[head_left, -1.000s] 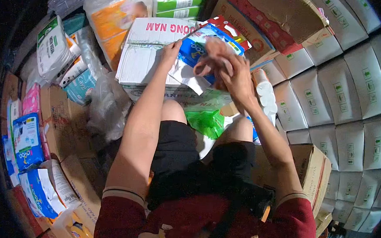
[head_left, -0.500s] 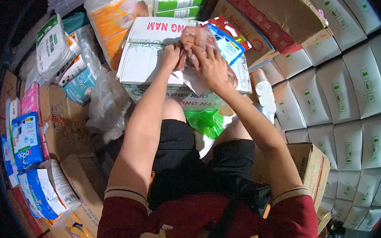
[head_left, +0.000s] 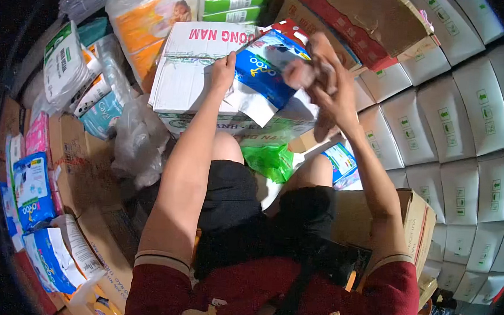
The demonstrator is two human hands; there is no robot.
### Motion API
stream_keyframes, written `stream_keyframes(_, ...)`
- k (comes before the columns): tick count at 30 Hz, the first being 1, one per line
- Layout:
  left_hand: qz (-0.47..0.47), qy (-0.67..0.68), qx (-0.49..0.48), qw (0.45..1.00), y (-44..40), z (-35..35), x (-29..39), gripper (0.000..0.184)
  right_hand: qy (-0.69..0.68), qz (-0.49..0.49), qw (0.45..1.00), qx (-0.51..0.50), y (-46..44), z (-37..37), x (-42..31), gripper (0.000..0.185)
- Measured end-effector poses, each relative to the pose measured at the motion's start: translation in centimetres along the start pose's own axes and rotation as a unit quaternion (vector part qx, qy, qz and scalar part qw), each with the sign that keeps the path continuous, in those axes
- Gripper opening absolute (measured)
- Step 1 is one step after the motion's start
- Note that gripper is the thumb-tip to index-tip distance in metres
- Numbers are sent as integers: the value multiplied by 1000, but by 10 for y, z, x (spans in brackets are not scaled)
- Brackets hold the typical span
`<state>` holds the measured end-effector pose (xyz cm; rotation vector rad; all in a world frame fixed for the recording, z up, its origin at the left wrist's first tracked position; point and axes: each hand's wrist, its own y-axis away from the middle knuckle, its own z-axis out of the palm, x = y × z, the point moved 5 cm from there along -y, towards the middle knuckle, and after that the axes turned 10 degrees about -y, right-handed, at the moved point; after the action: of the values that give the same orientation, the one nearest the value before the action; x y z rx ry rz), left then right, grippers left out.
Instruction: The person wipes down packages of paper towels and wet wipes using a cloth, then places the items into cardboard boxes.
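A blue and white Kotoo pack point(head_left: 266, 66) lies tilted on a white carton point(head_left: 181, 87). My left hand point(head_left: 223, 74) is closed at the pack's left edge, with its fingertips partly hidden. To the right, my right hand point(head_left: 337, 99) grips a crumpled, pinkish-brown plastic bundle point(head_left: 303, 74), smeared by motion, whose lower end hangs past the carton's right side. A white sheet point(head_left: 258, 107) sticks out below the pack over the carton's front edge.
White boxes point(head_left: 461, 130) are stacked along the right. Plastic-wrapped packs point(head_left: 147, 27) stand behind the carton. Brown cartons point(head_left: 81, 164) and more blue packs point(head_left: 33, 190) line the left. A green plastic bag point(head_left: 272, 161) lies between my knees. Another blue pack point(head_left: 339, 163) sits by my right knee.
My right hand has lifted the plastic bundle off the carton and moved it right. The blue pack now shows almost whole, further left. My left hand has hardly moved.
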<state>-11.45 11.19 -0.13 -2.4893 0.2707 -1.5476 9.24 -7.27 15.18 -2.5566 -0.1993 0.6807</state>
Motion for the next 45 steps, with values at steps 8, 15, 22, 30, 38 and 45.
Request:
stream_keyframes(8,-9,-14,16,1000,3,0,-1,46,75,-92,993,-7,-57,124,-18,43)
stream_keyframes(15,28,-69,36,997,7,-7,15,47,83,36,996,-3,-130,147,35,41)
stream_keyframes(22,35,-88,36,995,9,-10,18,50,-12,199,968,-149,-149,104,103,61)
stream_keyframes(30,29,-87,42,995,14,-13,28,48,-72,192,978,-35,-77,59,146,63)
stream_keyframes(38,-2,-97,18,995,13,-10,25,50,-204,162,921,289,13,80,82,73)
stream_keyframes(45,-37,-127,-20,991,14,-10,23,53,-175,135,950,221,52,77,10,59)
